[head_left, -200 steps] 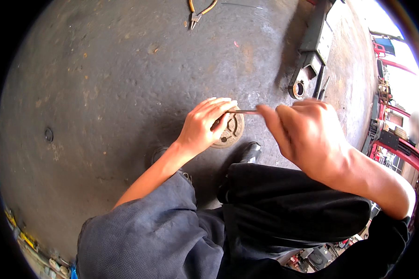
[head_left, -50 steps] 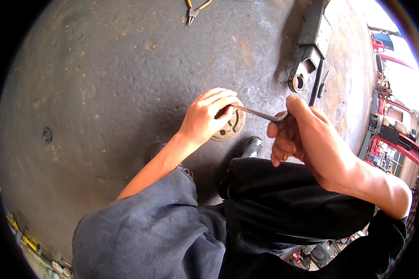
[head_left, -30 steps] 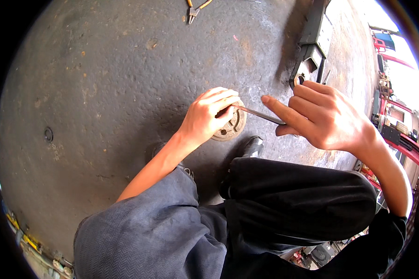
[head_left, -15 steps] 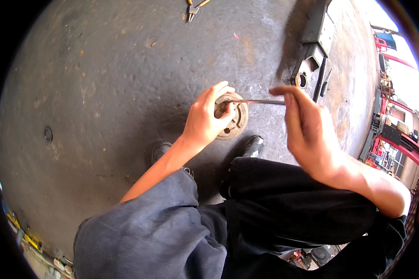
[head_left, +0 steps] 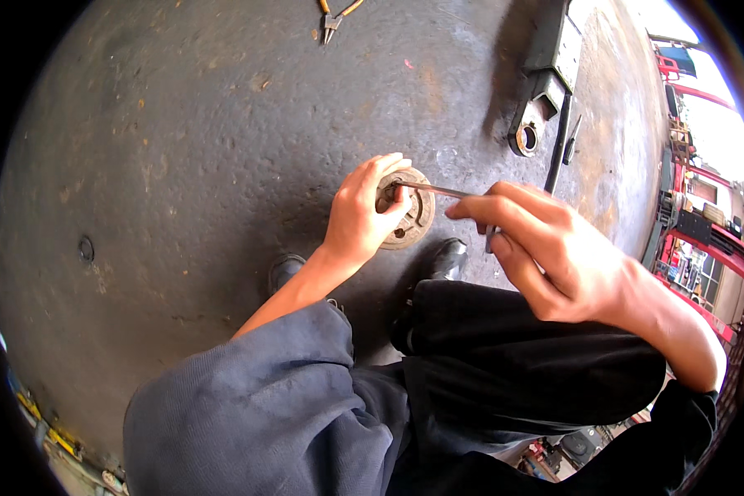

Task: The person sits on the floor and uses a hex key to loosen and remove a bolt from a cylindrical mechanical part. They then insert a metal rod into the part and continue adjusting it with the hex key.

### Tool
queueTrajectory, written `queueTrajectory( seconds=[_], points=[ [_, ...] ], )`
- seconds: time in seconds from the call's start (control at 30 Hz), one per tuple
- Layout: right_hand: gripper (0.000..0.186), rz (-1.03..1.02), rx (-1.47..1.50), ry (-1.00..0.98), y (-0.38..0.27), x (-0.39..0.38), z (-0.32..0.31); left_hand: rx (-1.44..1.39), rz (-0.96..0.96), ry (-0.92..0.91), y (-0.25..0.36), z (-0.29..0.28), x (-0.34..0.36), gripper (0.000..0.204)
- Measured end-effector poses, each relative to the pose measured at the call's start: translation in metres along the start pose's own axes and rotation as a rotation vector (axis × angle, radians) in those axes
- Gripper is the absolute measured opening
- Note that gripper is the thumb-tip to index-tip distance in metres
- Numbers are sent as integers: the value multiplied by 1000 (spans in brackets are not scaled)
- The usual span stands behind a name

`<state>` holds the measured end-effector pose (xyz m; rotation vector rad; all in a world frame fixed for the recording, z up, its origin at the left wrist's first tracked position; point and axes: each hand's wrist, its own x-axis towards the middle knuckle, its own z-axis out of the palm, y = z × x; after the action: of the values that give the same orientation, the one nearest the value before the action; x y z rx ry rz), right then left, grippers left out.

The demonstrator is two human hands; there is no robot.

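Left hand (head_left: 360, 207): gripping grooved metal disc (head_left: 422, 217) at frame centre, thumb across face. Right hand (head_left: 554, 252): curled round slim metal rod (head_left: 438, 191), angled onto disc. Probably heavy, stiff, hardly fragile; best held by outer rim.

No words, labels, numbers or signs can be read here. The round metal part (head_left: 423, 213) and the thin metal rod (head_left: 438, 190) show no legible marking, nor do the pliers (head_left: 331, 23) or the long metal beam (head_left: 547, 58) on the floor (head_left: 182, 174). The red bars (head_left: 703, 96) along the right edge are too small and blurred for any lettering to be made out.
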<state>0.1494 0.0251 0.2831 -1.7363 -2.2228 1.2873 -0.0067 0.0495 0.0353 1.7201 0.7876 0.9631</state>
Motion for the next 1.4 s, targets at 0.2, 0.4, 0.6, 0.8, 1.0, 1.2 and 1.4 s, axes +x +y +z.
queueTrajectory(
  seconds=[0.2,0.4,0.6,0.8,1.0,1.2,1.4],
  points=[
    [44,-460,-468,102,31,6,-7,-46,-18,-7,-1,1,1,44],
    [43,-733,-765,285,41,21,-8,-32,-27,-14,1,2,2,46],
    [32,-776,-945,397,41,30,2,-52,-90,-17,3,1,-1,47],
    [30,-511,-787,420,19,27,16,-13,-30,-21,2,2,-2,49],
    [25,-284,-566,510,11,33,25,-9,-55,-7,3,3,-1,50],
    [23,-87,-456,431,-3,34,15,-9,-70,25,5,6,-1,50],
    [24,180,-26,471,-12,31,11,88,4,26,7,3,0,42]
  ],
)
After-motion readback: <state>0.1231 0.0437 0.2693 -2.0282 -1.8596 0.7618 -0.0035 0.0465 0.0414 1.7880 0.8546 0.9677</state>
